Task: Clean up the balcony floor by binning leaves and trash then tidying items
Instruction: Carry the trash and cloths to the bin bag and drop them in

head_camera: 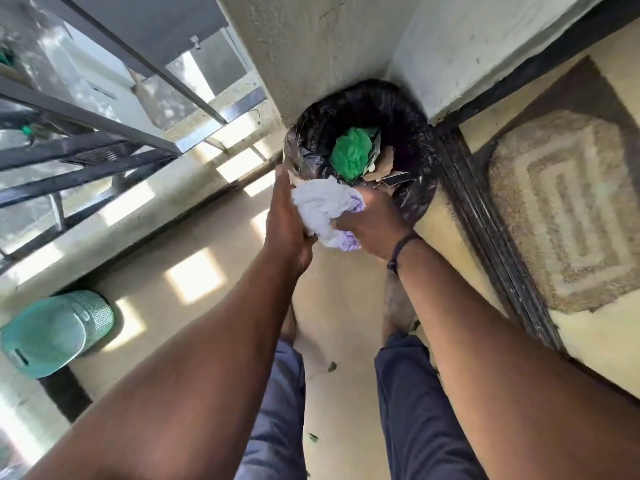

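Both hands up at frame centre, a crumpled white wad (323, 211) with a lilac edge caught between them. Left hand (285, 216) flat along the wad's left side, fingers (281, 181) stretched nearly straight toward the bin, pressing rather than wrapping. Right hand (372, 225) curled round the wad's right and lower edge, fingers closed on it, a dark band at the wrist.

Wad held just at the near lip of the black-lined bin (363, 143), which sits in the corner directly above the hands in the frame. Long axis of the wad running from upper left to lower right, its upper end already level with the liner's rim. Inside the bin: a green bag (353, 154) and some brown scraps (382, 166).

Likely step: binning this piece of trash. Opening lies straight ahead of both hands, neither clearly nearer; a short push forward, then letting go, should drop it in. Risk of the wad catching on the near rim.

Small leaves (331, 366) on the floor by the legs, a teal basket (52, 332) lower left, a doormat (568, 209) at right.
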